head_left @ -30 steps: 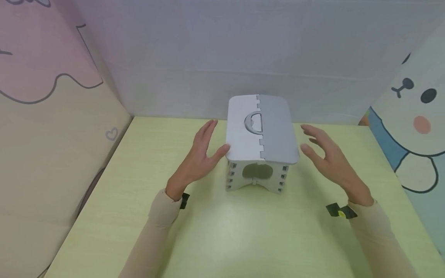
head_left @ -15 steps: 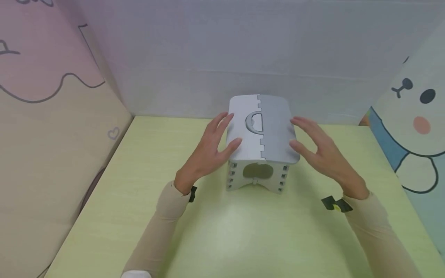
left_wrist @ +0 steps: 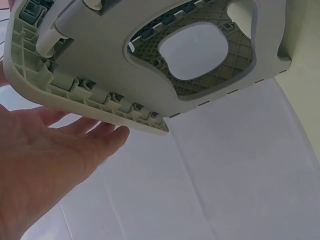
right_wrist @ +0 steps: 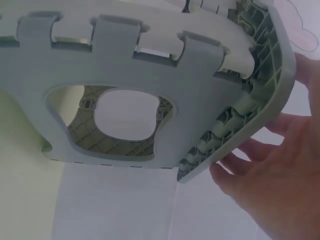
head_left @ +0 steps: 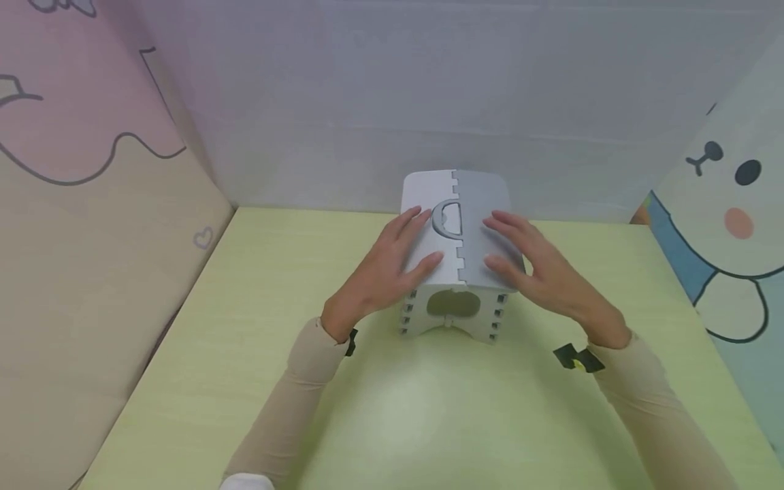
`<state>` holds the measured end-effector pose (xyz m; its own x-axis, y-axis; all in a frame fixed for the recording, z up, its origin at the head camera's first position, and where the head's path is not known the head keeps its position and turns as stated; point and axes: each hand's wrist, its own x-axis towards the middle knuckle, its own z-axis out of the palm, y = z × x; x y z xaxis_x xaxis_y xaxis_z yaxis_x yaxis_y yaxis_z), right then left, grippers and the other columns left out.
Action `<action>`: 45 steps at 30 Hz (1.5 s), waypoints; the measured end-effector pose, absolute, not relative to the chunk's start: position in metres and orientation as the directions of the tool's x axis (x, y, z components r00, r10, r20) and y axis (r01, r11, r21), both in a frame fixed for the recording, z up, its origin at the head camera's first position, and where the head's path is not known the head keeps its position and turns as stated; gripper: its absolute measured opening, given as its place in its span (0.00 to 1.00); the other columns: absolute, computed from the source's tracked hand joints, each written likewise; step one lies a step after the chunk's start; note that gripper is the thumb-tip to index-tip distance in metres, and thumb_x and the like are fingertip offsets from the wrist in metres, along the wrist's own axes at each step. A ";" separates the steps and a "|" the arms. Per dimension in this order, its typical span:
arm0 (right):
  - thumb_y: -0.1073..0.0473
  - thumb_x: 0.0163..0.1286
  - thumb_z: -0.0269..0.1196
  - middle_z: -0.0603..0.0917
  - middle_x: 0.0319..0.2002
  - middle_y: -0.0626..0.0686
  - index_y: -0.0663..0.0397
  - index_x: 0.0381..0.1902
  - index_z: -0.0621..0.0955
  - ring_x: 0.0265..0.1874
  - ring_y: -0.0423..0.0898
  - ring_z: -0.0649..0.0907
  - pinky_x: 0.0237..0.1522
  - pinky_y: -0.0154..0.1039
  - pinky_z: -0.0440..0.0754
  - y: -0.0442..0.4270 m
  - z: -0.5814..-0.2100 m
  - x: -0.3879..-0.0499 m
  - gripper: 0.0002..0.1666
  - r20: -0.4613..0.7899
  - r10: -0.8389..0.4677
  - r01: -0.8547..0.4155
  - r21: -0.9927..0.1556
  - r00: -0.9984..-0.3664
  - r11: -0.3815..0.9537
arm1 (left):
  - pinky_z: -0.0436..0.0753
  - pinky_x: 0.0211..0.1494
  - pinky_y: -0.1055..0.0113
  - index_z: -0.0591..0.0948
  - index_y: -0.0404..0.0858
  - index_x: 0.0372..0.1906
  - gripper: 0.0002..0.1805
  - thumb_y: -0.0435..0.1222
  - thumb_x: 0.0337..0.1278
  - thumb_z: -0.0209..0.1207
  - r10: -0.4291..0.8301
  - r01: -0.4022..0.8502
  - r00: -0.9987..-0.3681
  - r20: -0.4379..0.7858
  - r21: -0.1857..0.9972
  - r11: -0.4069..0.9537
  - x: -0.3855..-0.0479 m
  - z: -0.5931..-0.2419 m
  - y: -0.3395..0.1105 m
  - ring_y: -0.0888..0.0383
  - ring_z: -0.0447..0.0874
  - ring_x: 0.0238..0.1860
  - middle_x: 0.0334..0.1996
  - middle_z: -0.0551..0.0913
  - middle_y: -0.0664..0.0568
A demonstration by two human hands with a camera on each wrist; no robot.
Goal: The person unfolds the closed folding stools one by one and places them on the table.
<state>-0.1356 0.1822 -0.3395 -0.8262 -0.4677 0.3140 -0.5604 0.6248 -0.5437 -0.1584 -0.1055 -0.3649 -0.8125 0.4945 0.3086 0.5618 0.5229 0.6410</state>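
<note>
A folding step stool point(head_left: 480, 190) stands upright and unfolded on the table, its top half white and half grey. A D-shaped carry handle point(head_left: 437, 223) lies flat at the middle of the top. My left hand point(head_left: 382, 275) is over the white half, fingers extended and thumb spread apart. Over the grey half is my right hand point(head_left: 545, 275), with its fingers extended likewise. Whether the fingertips touch the top, I cannot tell. From below, the wrist views show the stool's ribbed underside point(left_wrist: 65, 75) and side panel point(right_wrist: 200, 95), with each hand beyond the top's rim.
The pale yellow-green table point(head_left: 392, 422) extends around the stool. Close behind the stool rises a whitish cloth wall point(head_left: 343, 102). Cartoon-printed panels stand at the left point(head_left: 104, 272) and right point(head_left: 735, 245).
Both hands have moved inward, from beside the stool to over its top. The stool stays in the same place and remains unfolded.
</note>
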 end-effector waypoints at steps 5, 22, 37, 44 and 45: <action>0.52 0.77 0.62 0.62 0.77 0.61 0.57 0.76 0.69 0.77 0.63 0.59 0.73 0.68 0.58 0.178 -0.342 -0.136 0.35 0.287 -0.495 -0.565 -0.542 -0.820 0.622 | 0.62 0.78 0.50 0.56 0.42 0.82 0.40 0.55 0.75 0.50 0.521 0.572 -0.802 0.293 0.629 0.526 -0.157 -0.366 -0.102 0.49 0.48 0.80 0.80 0.53 0.44; 0.49 0.79 0.58 0.55 0.80 0.62 0.54 0.80 0.63 0.78 0.63 0.50 0.71 0.74 0.53 0.176 -0.347 -0.134 0.37 0.260 -0.531 -0.583 -0.499 -0.806 0.641 | 0.49 0.82 0.50 0.52 0.44 0.83 0.37 0.55 0.79 0.42 0.570 0.598 -0.785 0.243 0.542 0.591 -0.156 -0.369 -0.096 0.49 0.33 0.83 0.83 0.46 0.45; 0.50 0.78 0.59 0.54 0.80 0.61 0.53 0.80 0.63 0.79 0.63 0.48 0.72 0.73 0.52 0.171 -0.337 -0.132 0.38 0.182 -0.524 -0.537 -0.504 -0.832 0.677 | 0.52 0.81 0.51 0.51 0.44 0.84 0.38 0.56 0.79 0.41 0.588 0.581 -0.792 0.167 0.505 0.639 -0.157 -0.358 -0.100 0.48 0.34 0.83 0.83 0.45 0.44; 0.48 0.77 0.60 0.56 0.79 0.62 0.54 0.79 0.65 0.79 0.64 0.50 0.71 0.73 0.55 0.166 -0.336 -0.133 0.38 0.194 -0.514 -0.538 -0.476 -0.836 0.696 | 0.52 0.81 0.51 0.52 0.43 0.83 0.38 0.55 0.78 0.41 0.581 0.574 -0.798 0.161 0.498 0.650 -0.156 -0.356 -0.100 0.47 0.35 0.83 0.83 0.46 0.43; 0.48 0.77 0.61 0.57 0.79 0.62 0.54 0.79 0.65 0.79 0.64 0.50 0.71 0.73 0.56 0.166 -0.336 -0.133 0.38 0.195 -0.512 -0.537 -0.475 -0.837 0.697 | 0.52 0.81 0.51 0.52 0.43 0.83 0.38 0.55 0.78 0.41 0.580 0.572 -0.799 0.159 0.496 0.653 -0.156 -0.356 -0.100 0.47 0.35 0.83 0.83 0.46 0.43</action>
